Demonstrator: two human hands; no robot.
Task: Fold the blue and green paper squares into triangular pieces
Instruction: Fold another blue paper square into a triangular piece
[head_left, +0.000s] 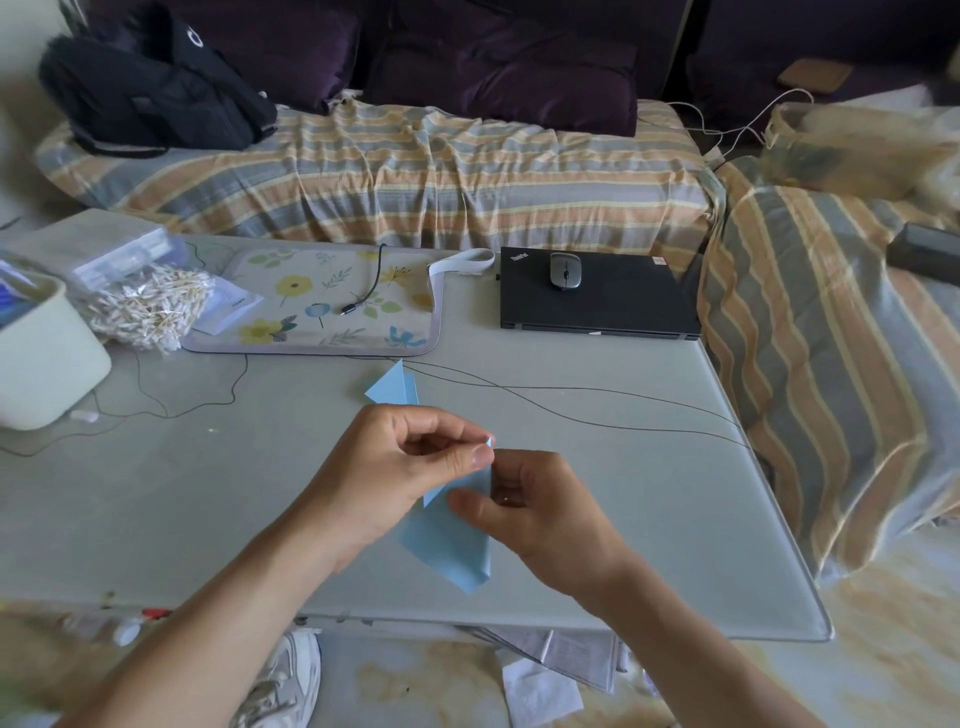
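The left hand (400, 462) and right hand (540, 506) both pinch a light blue paper sheet (449, 540), half folded, above the grey table (597, 519). One finished blue folded piece (394, 387) lies just beyond the hands; green paper is not visible, so much remains, I judge.

Home: striped sofa (395, 171), table (208, 509)

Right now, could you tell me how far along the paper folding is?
Early on. One blue folded piece already lies on the table beyond the hands. A second blue paper is in hand: the left hand pinches its top corner, the right hand holds its edge, and it is only partly folded. No green paper is in view, so the green folding looks still to come.
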